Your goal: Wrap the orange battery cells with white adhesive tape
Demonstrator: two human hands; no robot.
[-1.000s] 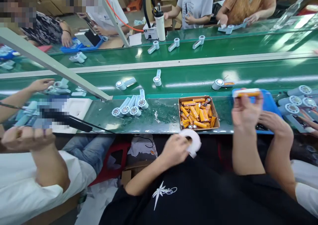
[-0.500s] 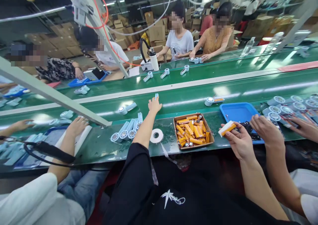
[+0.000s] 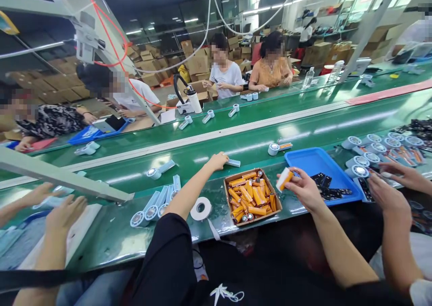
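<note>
My left hand [image 3: 218, 161] reaches over the green belt, its fingers closed on a light-blue fan part [image 3: 233, 163] whose handle points right. My right hand [image 3: 303, 186] pinches an orange battery [image 3: 286, 178] with a white strip on it, above the bench between the cardboard box [image 3: 228, 193] and the blue tray [image 3: 305, 156]. Orange batteries [image 3: 251, 195] fill the box. A white tape roll [image 3: 201, 208] lies left of the box, and several light-blue fan parts [image 3: 151, 212] stand beyond my left forearm.
Co-workers' hands are close at the left [image 3: 65, 213] and right [image 3: 384, 193]. A slanted metal post [image 3: 67, 175] crosses the left side. Another fan part [image 3: 274, 149] with an orange battery lies on the belt [image 3: 189, 159]. More fan parts [image 3: 357, 162] crowd the right.
The view has shifted. My left hand has moved right and nearer the box, with the light-blue part now lying sideways. My right hand still holds the battery, now closer to the box.
</note>
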